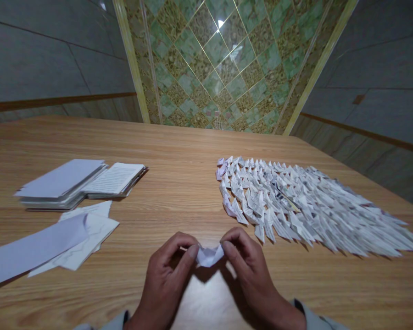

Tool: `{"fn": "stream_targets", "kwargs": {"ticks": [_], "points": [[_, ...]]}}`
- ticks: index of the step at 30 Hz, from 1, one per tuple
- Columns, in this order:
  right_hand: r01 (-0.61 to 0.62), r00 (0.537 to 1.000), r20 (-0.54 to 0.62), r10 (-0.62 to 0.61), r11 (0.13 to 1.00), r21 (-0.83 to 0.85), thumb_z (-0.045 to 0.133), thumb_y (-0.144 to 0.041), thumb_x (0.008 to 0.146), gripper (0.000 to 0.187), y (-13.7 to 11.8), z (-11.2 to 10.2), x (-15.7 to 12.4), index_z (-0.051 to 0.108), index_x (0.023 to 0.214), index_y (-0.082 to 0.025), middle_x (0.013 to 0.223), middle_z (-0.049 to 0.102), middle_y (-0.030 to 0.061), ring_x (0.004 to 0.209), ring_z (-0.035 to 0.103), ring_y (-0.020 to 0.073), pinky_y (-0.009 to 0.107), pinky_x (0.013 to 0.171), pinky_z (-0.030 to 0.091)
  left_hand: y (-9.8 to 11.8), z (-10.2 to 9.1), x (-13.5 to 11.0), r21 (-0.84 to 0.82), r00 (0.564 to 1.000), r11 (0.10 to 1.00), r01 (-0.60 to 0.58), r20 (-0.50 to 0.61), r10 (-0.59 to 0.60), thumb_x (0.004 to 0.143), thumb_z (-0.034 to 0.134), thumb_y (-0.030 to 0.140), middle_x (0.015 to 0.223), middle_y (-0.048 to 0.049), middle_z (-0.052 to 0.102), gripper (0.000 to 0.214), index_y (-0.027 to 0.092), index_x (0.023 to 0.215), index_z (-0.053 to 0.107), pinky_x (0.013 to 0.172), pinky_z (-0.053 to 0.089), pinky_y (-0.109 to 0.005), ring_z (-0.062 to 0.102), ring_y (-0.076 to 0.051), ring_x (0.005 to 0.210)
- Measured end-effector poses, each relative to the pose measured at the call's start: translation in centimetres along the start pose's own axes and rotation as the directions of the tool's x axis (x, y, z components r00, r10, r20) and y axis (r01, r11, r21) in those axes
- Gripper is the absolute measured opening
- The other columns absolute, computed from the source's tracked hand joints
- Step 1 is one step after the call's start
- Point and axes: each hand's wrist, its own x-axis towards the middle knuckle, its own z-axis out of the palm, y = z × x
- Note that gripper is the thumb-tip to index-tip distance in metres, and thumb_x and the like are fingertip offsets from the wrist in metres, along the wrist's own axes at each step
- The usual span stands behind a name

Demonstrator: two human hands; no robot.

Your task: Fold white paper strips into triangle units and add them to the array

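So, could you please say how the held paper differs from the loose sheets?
The held paper is folded small; the loose sheets are larger, mostly flat. The left hand and right hand pinch the held paper; the loose sheets lie on the table. Both look pale.

Shows smooth wood grain with a faint sheen on the table [179, 183] and glossy tile on the back wall [223, 55]. Looks like thin, matt paper in the folded piece [209, 257], the pointed shapes [289, 206], the stacks [62, 178] and the loose sheets [37, 247], with matt cloth at the sleeves [318, 319].
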Motion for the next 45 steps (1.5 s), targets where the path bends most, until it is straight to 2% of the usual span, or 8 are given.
{"fn": "stream_targets", "kwargs": {"ticks": [9, 13, 16, 19, 29, 33, 38, 45], "points": [[0.069, 0.994, -0.078, -0.075, 0.995, -0.068, 0.048, -0.033, 0.103, 0.019, 0.1, -0.2, -0.2, 0.059, 0.093, -0.022, 0.080, 0.062, 0.0006, 0.073, 0.058, 0.0156, 0.026, 0.064, 0.045, -0.2, 0.2, 0.3, -0.325, 0.963, 0.917, 0.233, -0.051, -0.263, 0.090, 0.067, 0.052, 0.090, -0.0040, 0.075, 0.034, 0.020, 0.086, 0.058, 0.052, 0.055, -0.026, 0.065, -0.015, 0.060], [0.186, 0.983, 0.022, -0.185, 0.970, -0.156, 0.045, -0.021, 0.101, 0.014, -0.1, -0.3, -0.3, 0.059, 0.102, -0.022, 0.091, 0.066, 0.0037, 0.083, 0.063, 0.0177, 0.029, 0.072, 0.049, -0.3, 0.0, 0.2, -0.319, 0.972, 0.927, 0.198, -0.055, -0.227, 0.090, 0.069, 0.052, 0.092, -0.0042, 0.078, 0.034, 0.020, 0.084, 0.058, 0.060, 0.057, -0.026, 0.068, -0.015, 0.064], [0.384, 0.922, 0.149, -0.358, 0.894, -0.230, 0.044, -0.011, 0.093, 0.022, -0.5, -0.3, -0.3, 0.061, 0.103, -0.021, 0.097, 0.066, 0.0054, 0.089, 0.061, 0.0194, 0.032, 0.077, 0.048, -0.6, 0.1, 0.1, -0.305, 0.980, 0.937, 0.171, -0.048, -0.195, 0.089, 0.071, 0.049, 0.091, -0.0048, 0.079, 0.032, 0.019, 0.083, 0.060, 0.064, 0.057, -0.026, 0.069, -0.016, 0.067], [0.447, 0.893, 0.187, -0.410, 0.860, -0.248, 0.057, -0.012, 0.086, 0.018, -0.8, -0.2, -0.2, 0.061, 0.102, -0.020, 0.099, 0.067, 0.0064, 0.090, 0.061, 0.0212, 0.033, 0.077, 0.047, -0.7, 0.2, 0.0, -0.336, 0.979, 0.925, 0.179, -0.031, -0.201, 0.090, 0.071, 0.047, 0.093, -0.0053, 0.079, 0.029, 0.020, 0.083, 0.060, 0.066, 0.057, -0.026, 0.070, -0.017, 0.070], [0.229, 0.973, 0.026, -0.229, 0.953, -0.198, 0.069, -0.013, 0.083, 0.014, -0.8, -0.3, 0.3, 0.062, 0.072, -0.019, 0.073, 0.066, 0.0013, 0.071, 0.062, 0.0172, 0.027, 0.064, 0.044, 0.0, 0.2, -0.3, -0.429, 0.973, 0.875, 0.224, 0.041, -0.229, 0.088, 0.073, 0.048, 0.091, -0.0060, 0.078, 0.032, 0.019, 0.080, 0.061, 0.073, 0.057, -0.029, 0.072, -0.020, 0.078], [0.235, 0.971, 0.022, -0.236, 0.945, -0.230, 0.069, -0.011, 0.079, 0.013, -0.6, -0.2, 0.4, 0.062, 0.070, -0.018, 0.071, 0.066, 0.0019, 0.069, 0.061, 0.0173, 0.027, 0.063, 0.044, -0.1, 0.5, 0.0, -0.459, 0.974, 0.860, 0.226, 0.096, -0.204, 0.071, 0.088, 0.028, 0.091, -0.0037, 0.076, 0.029, 0.020, 0.081, 0.063, 0.075, 0.058, -0.029, 0.073, -0.021, 0.082], [0.235, 0.972, 0.092, -0.218, 0.939, -0.253, 0.071, -0.016, 0.082, 0.010, -0.4, -0.1, 0.3, 0.066, 0.073, -0.017, 0.072, 0.066, 0.0033, 0.070, 0.060, 0.0182, 0.029, 0.063, 0.043, -0.1, 1.0, 0.3, -0.384, 0.982, 0.907, 0.176, 0.003, -0.189, 0.066, 0.086, 0.017, 0.077, 0.0005, 0.070, 0.023, 0.019, 0.078, 0.066, 0.066, 0.056, -0.021, 0.069, -0.015, 0.072], [-0.024, 1.000, -0.003, 0.024, 0.997, -0.075, 0.067, -0.022, 0.080, 0.006, -0.6, 0.2, 0.4, 0.066, 0.075, -0.019, 0.071, 0.067, 0.0018, 0.066, 0.062, 0.0175, 0.028, 0.063, 0.047, 0.3, 0.8, 0.7, -0.343, 0.980, 0.924, 0.169, -0.038, -0.194, 0.067, 0.081, 0.020, 0.068, 0.0020, 0.066, 0.018, 0.018, 0.073, 0.064, 0.055, 0.051, -0.020, 0.063, -0.013, 0.060]]}}
